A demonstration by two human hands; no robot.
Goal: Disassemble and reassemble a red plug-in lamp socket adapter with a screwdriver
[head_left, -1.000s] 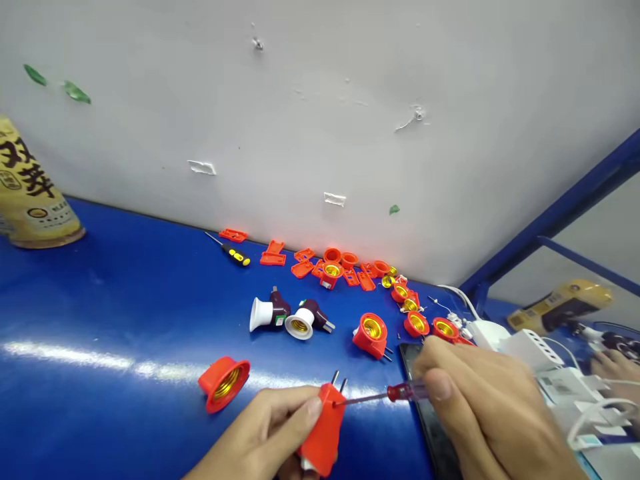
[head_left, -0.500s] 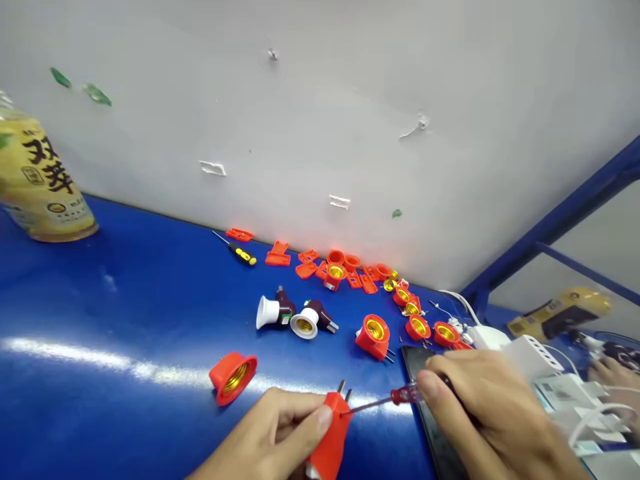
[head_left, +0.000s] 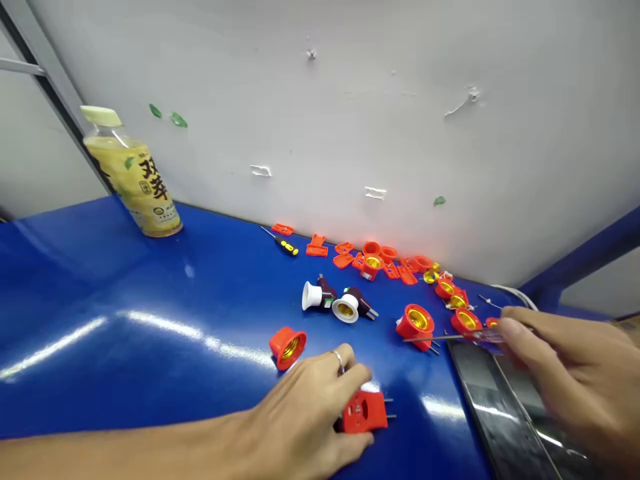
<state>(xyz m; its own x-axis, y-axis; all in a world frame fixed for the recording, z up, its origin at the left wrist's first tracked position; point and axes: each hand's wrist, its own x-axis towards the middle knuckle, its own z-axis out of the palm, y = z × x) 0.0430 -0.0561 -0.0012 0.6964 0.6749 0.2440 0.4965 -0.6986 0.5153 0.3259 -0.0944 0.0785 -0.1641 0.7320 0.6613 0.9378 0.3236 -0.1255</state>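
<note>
My left hand (head_left: 317,400) rests low over the blue tabletop, its fingers and thumb closed around a red plug housing (head_left: 367,412). Two metal pins stick out to the right, and my palm covers the housing's other end. Just beyond my knuckles lies a red lamp socket (head_left: 289,348) with a gold threaded inside. My right hand (head_left: 575,380) is closed on a screwdriver (head_left: 493,335), its thin shaft pointing left. In this view the tip overlaps a red plug-in lamp holder (head_left: 418,325); I cannot tell whether they touch.
Two white-and-brown lamp holders (head_left: 346,308) lie mid-table. Red covers (head_left: 317,245) and sockets line the wall, near a black-and-yellow screwdriver (head_left: 286,245). A drink bottle (head_left: 137,180) stands back left. A dark, glossy flat object (head_left: 493,400) lies under my right forearm's side.
My left hand has turned palm-down and lowered the plug housing to the table. The screwdriver has come away from it, moving right with my right hand. The view has swung left.
</note>
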